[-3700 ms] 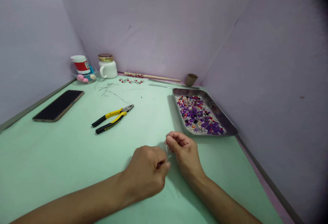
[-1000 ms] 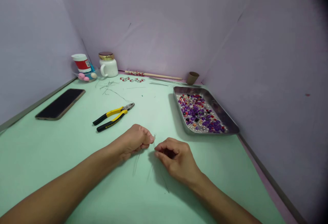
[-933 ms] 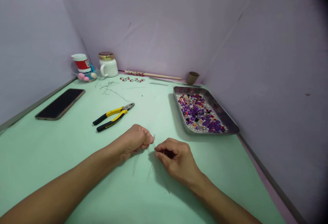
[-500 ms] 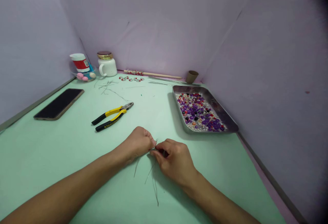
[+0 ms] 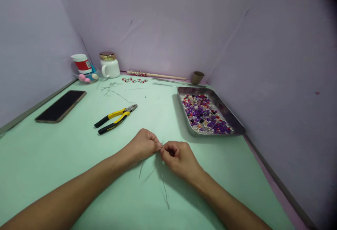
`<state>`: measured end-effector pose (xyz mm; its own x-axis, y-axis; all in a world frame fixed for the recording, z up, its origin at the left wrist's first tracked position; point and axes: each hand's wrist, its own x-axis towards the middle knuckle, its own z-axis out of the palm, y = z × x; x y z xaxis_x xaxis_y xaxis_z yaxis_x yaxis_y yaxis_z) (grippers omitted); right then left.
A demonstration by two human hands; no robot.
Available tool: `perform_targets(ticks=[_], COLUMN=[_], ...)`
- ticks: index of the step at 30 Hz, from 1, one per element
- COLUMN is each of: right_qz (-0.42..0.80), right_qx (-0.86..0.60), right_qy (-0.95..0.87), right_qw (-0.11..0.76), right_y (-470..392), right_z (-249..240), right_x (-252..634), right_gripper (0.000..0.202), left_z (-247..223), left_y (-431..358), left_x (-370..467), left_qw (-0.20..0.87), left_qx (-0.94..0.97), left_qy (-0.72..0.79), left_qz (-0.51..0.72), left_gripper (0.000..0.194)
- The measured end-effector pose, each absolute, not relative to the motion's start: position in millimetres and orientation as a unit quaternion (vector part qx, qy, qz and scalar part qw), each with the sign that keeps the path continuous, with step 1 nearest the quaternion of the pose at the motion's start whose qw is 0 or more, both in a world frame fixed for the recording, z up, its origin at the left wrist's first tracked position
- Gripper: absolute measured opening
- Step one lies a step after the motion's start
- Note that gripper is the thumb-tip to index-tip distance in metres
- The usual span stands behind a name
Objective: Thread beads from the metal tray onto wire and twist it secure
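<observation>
Fingertip to fingertip, my two hands meet over the front middle of the green tabletop. My left hand is closed, pinching thin wire whose loose ends trail down toward me. My right hand pinches the same wire close beside the left fingertips, thumb against forefinger. A small twisted bit of wire pokes up above the pinch; its details are too fine to make out. Beyond my left hand lie pliers with yellow and black handles, their jaws pointing away to the right.
A metal tray of mixed beads stands at the right. A phone lies at the left. Along the back are a lidded white mug, a wooden stick, red-beaded wire pieces, a brown cup and wire scraps.
Both hands have shifted slightly, and the right fingers have closed in nearer the left fingertips. The hanging wire ends have swung, the longest one to the right.
</observation>
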<state>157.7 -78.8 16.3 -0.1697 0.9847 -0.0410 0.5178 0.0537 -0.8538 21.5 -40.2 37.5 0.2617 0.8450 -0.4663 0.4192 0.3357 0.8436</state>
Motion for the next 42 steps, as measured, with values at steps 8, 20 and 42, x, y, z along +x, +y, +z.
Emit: perform_targets(ticks=[8,20,42], right_qz=[0.457,0.577,0.633], right_qx=[-0.512,-0.541,-0.569], right_qy=[-0.674,-0.540,-0.434], right_qw=[0.274,0.289,0.294], right_y=[-76.6,-73.7,-72.2], right_z=[21.2,26.4,31.3], right_x=[168.0,162.2,160.0], right_gripper=[0.026,0.020,0.007], left_z=[34.4,42.7,41.0], left_y=[-42.3,-43.0,-45.2], left_x=[16.4,17.5,19.9], left_qw=[0.589,0.630,0.645], left_qx=[0.565,0.539,0.502], left_qy=[0.546,0.516,0.531], left_qz=[0.186,0.216,0.223], left_gripper=[0.005,0.014,0.010])
